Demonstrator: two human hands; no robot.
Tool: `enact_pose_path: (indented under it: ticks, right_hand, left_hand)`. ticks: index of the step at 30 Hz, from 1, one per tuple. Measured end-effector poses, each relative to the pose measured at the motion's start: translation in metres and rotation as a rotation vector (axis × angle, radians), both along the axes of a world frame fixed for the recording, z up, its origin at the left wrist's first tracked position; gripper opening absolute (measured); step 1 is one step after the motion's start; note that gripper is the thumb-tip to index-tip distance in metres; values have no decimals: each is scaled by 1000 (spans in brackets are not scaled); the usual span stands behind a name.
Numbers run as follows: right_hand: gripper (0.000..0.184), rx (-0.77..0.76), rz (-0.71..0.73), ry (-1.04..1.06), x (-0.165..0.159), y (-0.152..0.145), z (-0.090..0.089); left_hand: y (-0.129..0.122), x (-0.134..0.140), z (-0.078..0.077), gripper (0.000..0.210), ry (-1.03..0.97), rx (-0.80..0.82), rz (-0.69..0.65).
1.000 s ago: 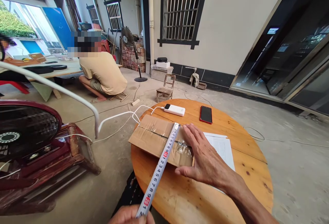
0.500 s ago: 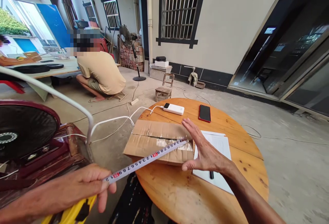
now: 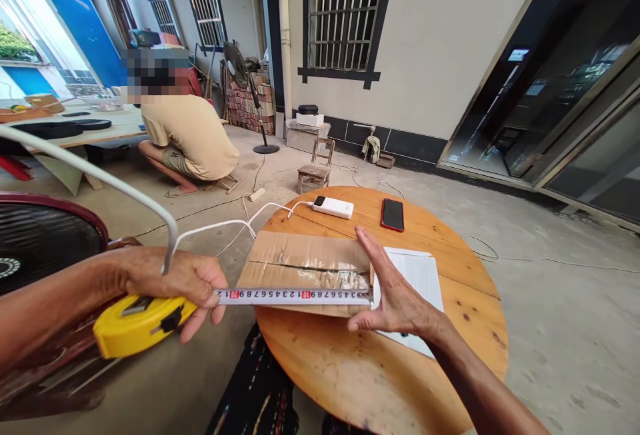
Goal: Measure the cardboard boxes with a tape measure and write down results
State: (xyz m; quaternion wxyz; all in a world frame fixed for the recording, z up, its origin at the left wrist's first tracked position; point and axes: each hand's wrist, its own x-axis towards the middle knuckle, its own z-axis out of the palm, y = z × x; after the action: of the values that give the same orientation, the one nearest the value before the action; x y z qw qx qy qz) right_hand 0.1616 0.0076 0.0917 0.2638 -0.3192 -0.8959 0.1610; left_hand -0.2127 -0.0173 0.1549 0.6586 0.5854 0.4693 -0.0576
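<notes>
A yellow tape measure (image 3: 143, 328) is gripped in my left hand (image 3: 183, 285), with thumb and fingers closed at the mouth of its case. From there the white blade (image 3: 295, 296) runs out nearly level across the near part of a taped cardboard box (image 3: 310, 248). The blade's end lies near the box's right edge, beside my right hand (image 3: 400, 298). That hand is open, thumb and fingers spread apart around the box's right end; I cannot tell whether it presses on the box. White paper (image 3: 413, 282) lies partly under my right hand.
The round wooden table (image 3: 360, 368) also carries a white power bank (image 3: 334, 207) with a cable and a phone (image 3: 393, 214). At left, a white curved tube (image 3: 115, 188) passes close to my left wrist, near a fan (image 3: 45, 235). A person (image 3: 185, 135) crouches farther back.
My left hand has risen and turned with the tape measure. The blade has swung from a slant to nearly level along the box. The right hand stays spread at the box's right end.
</notes>
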Motion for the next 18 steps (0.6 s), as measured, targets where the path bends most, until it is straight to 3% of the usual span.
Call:
enact_pose_path:
  ticks: [8, 18]
  right_hand:
    - [120, 20, 20, -29, -1, 4, -3]
    - [110, 93, 23, -70, 1, 9, -9]
  left_hand:
    - [26, -5, -5, 26, 45, -63, -50]
    - [35, 4, 7, 22, 61, -34, -53]
